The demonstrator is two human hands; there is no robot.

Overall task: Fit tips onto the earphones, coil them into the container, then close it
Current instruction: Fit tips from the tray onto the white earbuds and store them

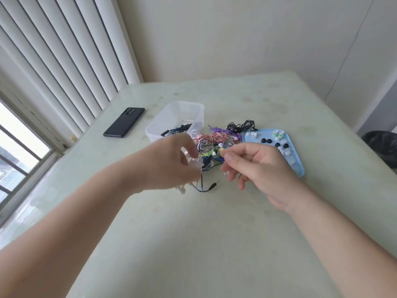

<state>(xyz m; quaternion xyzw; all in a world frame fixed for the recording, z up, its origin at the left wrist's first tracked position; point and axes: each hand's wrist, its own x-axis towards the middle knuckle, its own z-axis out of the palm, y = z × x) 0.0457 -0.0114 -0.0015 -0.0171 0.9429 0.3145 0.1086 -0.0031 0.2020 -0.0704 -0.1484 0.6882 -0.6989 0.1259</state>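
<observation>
Resting on the pale green table [214,233], a clear plastic container [178,117] holds one dark coiled earphone [178,129]; the light-blue lid [298,166] carries loose ear tips [277,140]. Tangled coloured earphones [214,138] lie between. The left hand [169,162] pinches a blurred cable [202,181]; the right hand [260,166] curls half-closed, thumb and forefinger together, contents unclear.

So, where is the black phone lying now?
In the head view the black phone lies flat on the table at the far left, near the window blinds, just left of the clear container.
</observation>
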